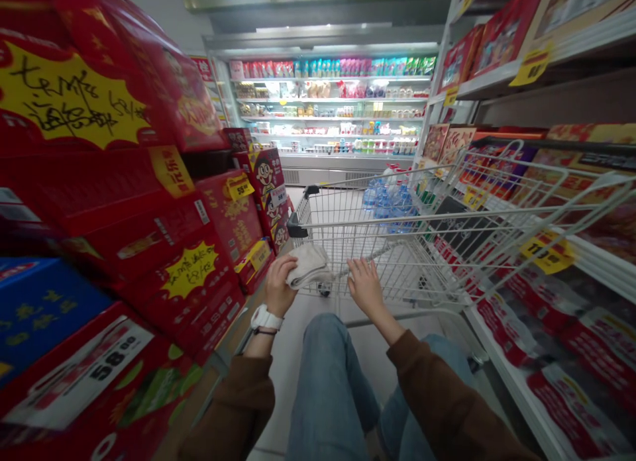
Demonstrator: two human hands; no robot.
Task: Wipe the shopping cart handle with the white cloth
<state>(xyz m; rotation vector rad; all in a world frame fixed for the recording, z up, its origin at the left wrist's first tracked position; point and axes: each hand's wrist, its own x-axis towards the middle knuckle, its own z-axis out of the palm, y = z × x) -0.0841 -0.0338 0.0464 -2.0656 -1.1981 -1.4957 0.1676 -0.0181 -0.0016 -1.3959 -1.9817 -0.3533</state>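
Observation:
My left hand [279,285], with a white watch on its wrist, is closed on a folded, pale grey cloth [309,265]. The cloth is held up against the near side of a metal wire shopping cart [447,216], just below its black corner bumper [298,224]. To the right of the cloth, my right hand [365,285] has its fingers stretched out at the lower wires of the same cart. Nothing shows in that hand; whether the fingertips press on the wires I cannot tell. The cart stands crosswise in front of my bent knees.
Red gift boxes [163,242] with yellow price signs are stacked close on the left. Shelves [501,73] of boxed goods line the right side. Large blue-tinted water bottles [390,199] stand on the floor beyond the cart. A lit dairy cooler [330,100] spans the back.

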